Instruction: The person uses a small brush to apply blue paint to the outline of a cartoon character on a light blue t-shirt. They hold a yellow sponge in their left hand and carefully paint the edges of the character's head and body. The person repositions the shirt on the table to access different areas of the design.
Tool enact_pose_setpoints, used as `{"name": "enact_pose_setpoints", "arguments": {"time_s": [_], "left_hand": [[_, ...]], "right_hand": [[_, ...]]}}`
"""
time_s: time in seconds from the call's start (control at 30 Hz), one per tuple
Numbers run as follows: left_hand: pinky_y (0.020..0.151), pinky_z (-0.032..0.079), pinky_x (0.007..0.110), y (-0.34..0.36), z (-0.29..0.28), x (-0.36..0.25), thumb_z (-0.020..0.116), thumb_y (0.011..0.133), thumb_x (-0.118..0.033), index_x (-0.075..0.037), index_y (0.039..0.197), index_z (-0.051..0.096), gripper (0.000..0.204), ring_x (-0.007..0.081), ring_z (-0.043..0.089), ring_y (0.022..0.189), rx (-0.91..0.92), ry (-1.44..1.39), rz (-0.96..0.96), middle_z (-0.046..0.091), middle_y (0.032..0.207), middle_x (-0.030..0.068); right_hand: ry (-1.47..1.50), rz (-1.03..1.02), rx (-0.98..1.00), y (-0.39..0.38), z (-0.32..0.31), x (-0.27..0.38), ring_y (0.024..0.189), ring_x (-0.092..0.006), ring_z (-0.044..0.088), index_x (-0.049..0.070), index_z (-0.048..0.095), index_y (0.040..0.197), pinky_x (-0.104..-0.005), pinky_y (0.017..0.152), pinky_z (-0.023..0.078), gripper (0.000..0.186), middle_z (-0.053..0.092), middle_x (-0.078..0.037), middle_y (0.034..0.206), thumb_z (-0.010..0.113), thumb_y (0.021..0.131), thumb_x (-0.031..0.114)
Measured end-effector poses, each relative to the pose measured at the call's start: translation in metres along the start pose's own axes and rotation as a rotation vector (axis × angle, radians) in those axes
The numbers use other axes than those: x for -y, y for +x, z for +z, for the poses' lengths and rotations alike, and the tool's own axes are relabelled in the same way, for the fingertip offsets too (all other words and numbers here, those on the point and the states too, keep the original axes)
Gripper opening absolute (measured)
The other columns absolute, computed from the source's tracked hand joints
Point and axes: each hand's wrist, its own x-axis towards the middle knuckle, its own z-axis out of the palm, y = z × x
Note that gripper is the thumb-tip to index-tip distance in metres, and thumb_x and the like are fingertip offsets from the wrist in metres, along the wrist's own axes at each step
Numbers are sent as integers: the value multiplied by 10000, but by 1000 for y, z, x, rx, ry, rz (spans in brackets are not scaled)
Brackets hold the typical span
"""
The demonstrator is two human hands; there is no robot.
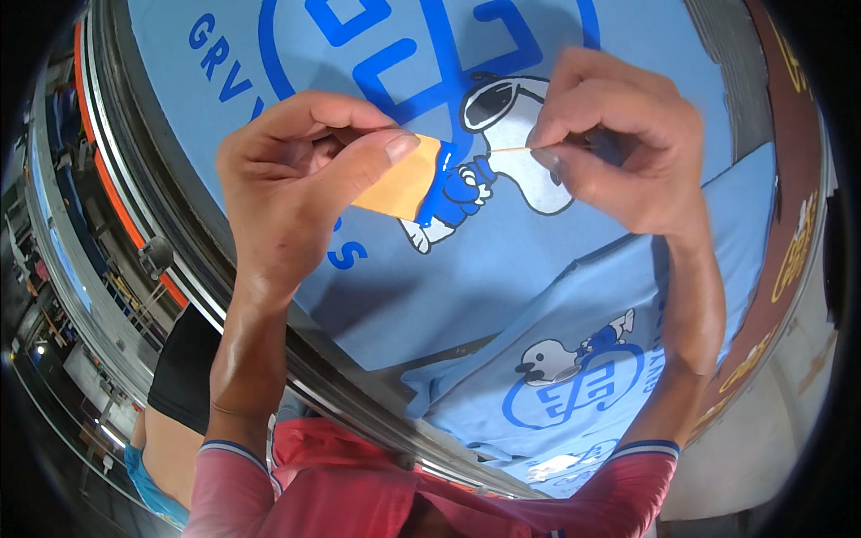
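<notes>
Pinched a yellow-orange card [395,184] in the left hand [282,197], gripping narrowly between a thumb laid on top and a bent forefinger, with the other fingers curled in behind. Held the card over the body of a printed cartoon dog [520,184] in dark sunglasses [490,103], right edge against the blue of the dog's clothing [462,190] (glossy, almost wet-looking, beside the flatter print around it). Could not tell whether touching the cloth or just clear of it. Gripped a thin orange-tan stick [511,149] in the right hand [650,125], tightly closed at thumb tip and forefinger, and pointed it leftward toward the card. Held its free end over the print between the dog's head and blue clothing; could not tell about contact there.

Worked above a light blue fabric panel [386,309], printed also with thick blue linework [441,40] and blue lettering [204,32]. Had a second light blue fabric piece [556,305] nearby at lower right, loosely laid, with a smaller dog print [547,360] upon it. Wore a red short-sleeved shirt [359,466] with striped cuffs. Stood close beside a metal rail [220,318], with a brown border [762,54] across the far right.
</notes>
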Motion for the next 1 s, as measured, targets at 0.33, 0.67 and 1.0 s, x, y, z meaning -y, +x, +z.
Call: {"name": "enact_pose_setpoints", "arguments": {"time_s": [0.33,0.67,1.0], "left_hand": [[573,417,163,0,4,1,760,781,-5,2,865,706,100,31,578,656,-8,89,0,673,744,8],[547,350,150,1,4,2,764,776,-13,-9,858,712,97,1,516,624,-7,123,37,660,726,-12],[651,492,197,1,2,-2,744,797,-21,3,884,688,106,92,647,701,29,178,-1,692,784,59]], "right_hand": [[-93,-37,-75,-3,17,-2,568,-81,493,-14,674,831,-217,472,338,210,587,-70,759,636,644,-102],[-118,-68,-66,-3,17,-4,560,-77,492,-7,671,841,-217,468,336,208,582,-61,758,644,650,-85],[-127,-74,-39,-3,17,-5,561,-72,494,-4,673,857,-212,467,335,206,581,-61,758,648,667,-80]]}}
